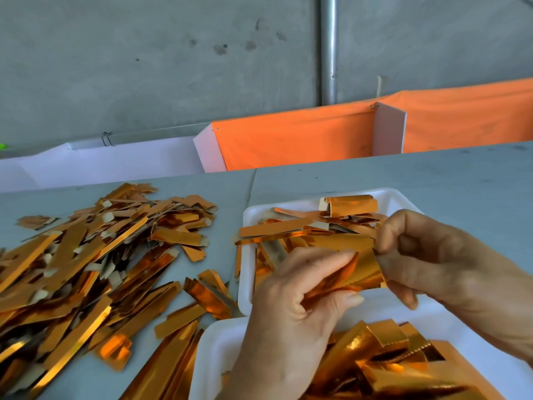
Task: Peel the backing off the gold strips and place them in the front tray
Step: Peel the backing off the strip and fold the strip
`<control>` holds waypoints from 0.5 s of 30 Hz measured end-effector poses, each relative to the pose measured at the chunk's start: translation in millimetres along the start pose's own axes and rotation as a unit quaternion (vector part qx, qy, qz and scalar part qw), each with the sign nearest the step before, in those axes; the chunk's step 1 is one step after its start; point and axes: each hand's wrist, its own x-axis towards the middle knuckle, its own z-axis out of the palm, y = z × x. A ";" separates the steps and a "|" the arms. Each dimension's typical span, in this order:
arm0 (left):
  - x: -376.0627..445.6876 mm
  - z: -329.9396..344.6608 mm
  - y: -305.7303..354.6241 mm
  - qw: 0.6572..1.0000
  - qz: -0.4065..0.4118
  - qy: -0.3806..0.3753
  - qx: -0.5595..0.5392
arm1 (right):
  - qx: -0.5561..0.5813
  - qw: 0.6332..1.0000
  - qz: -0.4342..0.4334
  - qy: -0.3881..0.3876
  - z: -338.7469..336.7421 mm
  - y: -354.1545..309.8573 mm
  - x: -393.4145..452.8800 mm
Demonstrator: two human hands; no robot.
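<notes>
Nearest of all sits a white tray at the bottom edge, heaped with wide, crinkled gold strips, and both hands work just above it. Biggest thing in view is the grey counter, running back to an orange cloth barrier and a white panel under a concrete wall with a metal pipe. Sprawled over the counter's left side is a large loose pile of gold strips, many showing pale backing tabs, a few stragglers lying between the pile and the trays. Farther back on the right, a second white tray holds more narrow gold pieces, with a curled piece resting at its far end. Now the hands: the left hand comes up from below, thumb and fingers curled and pinching one end of a shiny gold strip. The right hand reaches in from the right, its fingertips curled and pinching the strip's other end. That strip hangs in the air between them, over the gap where the two trays meet, touching neither.
</notes>
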 end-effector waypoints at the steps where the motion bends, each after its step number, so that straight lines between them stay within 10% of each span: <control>1: -0.5 0.5 -0.3 1.000 0.005 -0.001 0.015 | -0.016 1.000 0.001 0.005 1.2 -0.1 0.3; 15: -0.9 -0.2 -4.8 0.996 0.026 0.006 0.086 | 0.250 0.959 0.115 -0.060 -6.4 4.9 0.7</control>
